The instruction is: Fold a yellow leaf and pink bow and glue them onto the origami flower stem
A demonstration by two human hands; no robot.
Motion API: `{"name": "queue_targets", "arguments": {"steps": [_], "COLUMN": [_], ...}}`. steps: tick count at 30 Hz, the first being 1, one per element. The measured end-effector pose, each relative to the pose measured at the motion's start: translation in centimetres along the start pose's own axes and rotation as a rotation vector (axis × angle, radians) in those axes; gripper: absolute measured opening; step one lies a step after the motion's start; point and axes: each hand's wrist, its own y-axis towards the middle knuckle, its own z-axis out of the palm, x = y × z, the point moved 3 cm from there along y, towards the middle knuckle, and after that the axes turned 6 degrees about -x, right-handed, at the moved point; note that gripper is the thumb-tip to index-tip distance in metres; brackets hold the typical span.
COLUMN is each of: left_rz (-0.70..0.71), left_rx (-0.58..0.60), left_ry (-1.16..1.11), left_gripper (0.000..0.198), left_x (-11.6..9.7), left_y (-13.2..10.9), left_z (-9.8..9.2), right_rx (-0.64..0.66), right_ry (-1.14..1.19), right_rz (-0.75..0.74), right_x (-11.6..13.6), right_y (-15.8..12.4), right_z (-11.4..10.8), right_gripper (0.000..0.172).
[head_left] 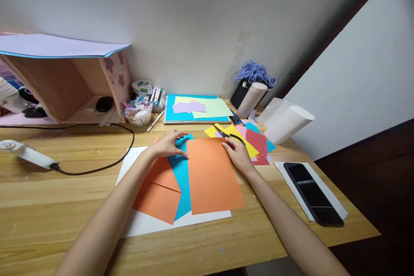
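Note:
A large orange paper sheet [211, 177] lies partly over a blue paper sheet [180, 170]. My right hand [237, 154] pinches its upper right edge, thumb on top. My left hand [170, 144] hovers over the blue sheet, fingers and thumb spread apart, the tips close to the left edge of the orange sheet; whether they touch it I cannot tell. Under my left forearm, smaller orange paper pieces [161, 200] lie on the left side. A white sheet [145, 226] is beneath everything. Black-handled scissors [221, 131] rest just beyond my right hand.
Coloured paper scraps [257, 141] lie at the right, near a paper roll [289, 125] and a phone [312, 194]. At the back are stacked sheets [174, 117], a tub of scraps [139, 116] and a cardboard box [71, 86]. A corded white glue gun [29, 155] lies left.

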Motion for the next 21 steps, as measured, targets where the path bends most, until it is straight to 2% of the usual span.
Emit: {"name": "queue_targets", "arguments": {"steps": [3, 7, 13, 16, 21], "left_rz": [0.002, 0.000, -0.026, -0.021, -0.024], "left_rx": [-0.031, -0.058, -0.075, -0.058, -0.062], "left_ry": [-0.011, -0.053, -0.151, -0.162, -0.170], "left_gripper": [0.065, 0.049, 0.036, 0.028, 0.027], "left_x": [0.7, 1.3, 1.5, 1.2, 1.1], "left_y": [0.3, 0.6, 0.5, 0.4, 0.4], "left_z": [0.8, 1.2, 0.9, 0.8, 0.7], "right_rx": [0.127, 0.368, 0.654, 0.693, 0.700], "right_ry": [-0.038, -0.109, -0.139, -0.235, -0.289], "right_rz": [-0.057, -0.183, -0.435, -0.487, -0.481], "right_x": [0.9, 2.9, 5.9, 6.3, 6.5], "right_y": [-0.3, -1.4, -4.1, -5.1, -5.6], "right_z": [0.5, 0.1, 0.3, 0.9, 1.5], "right_gripper": [0.035, 0.061, 0.071, 0.068, 0.054]}}
